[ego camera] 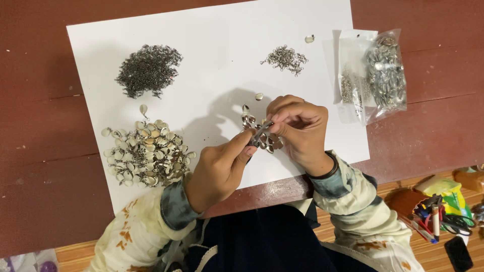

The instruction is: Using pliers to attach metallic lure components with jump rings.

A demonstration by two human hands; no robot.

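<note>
Hands (262, 151) work over white sheet (212, 45) on reddish-brown table (40, 126).

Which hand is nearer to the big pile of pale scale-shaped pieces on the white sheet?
Left. The left hand sits just beside the pile of pale scales, holding a small tool. The right hand is farther away, beyond the left hand.
</note>
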